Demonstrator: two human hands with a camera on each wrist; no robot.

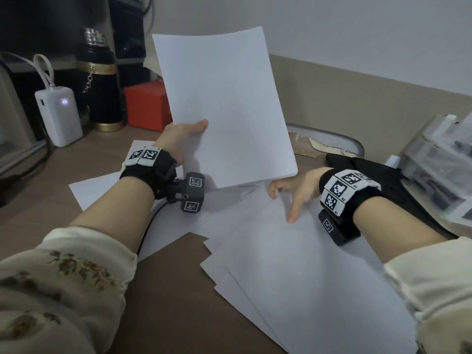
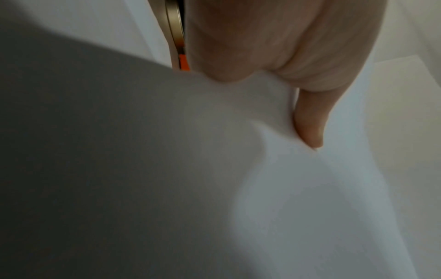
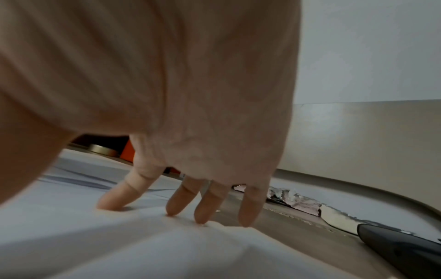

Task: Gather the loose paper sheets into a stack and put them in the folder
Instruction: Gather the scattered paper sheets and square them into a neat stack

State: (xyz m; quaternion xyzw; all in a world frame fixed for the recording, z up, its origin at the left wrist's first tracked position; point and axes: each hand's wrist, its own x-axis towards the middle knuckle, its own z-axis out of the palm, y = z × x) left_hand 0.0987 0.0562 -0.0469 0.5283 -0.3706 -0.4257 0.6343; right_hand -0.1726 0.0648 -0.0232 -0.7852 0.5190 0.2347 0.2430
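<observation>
Several gathered sheets (image 1: 224, 106) stood lifted off the desk (image 1: 51, 190), pinched at their lower left edge by the left hand (image 1: 178, 139). Below them, the right hand (image 1: 293, 192) pressed spread, straight fingertips (image 3: 174, 211) onto loose sheets (image 1: 293, 272) lying fanned beneath them.

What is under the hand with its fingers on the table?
Loose white sheets lie under the right hand, overlapping on the brown table. Whatever lies beneath them is covered.

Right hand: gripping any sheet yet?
No. The right hand has straight fingertips pressing down on the loose sheets on the desk.
</observation>
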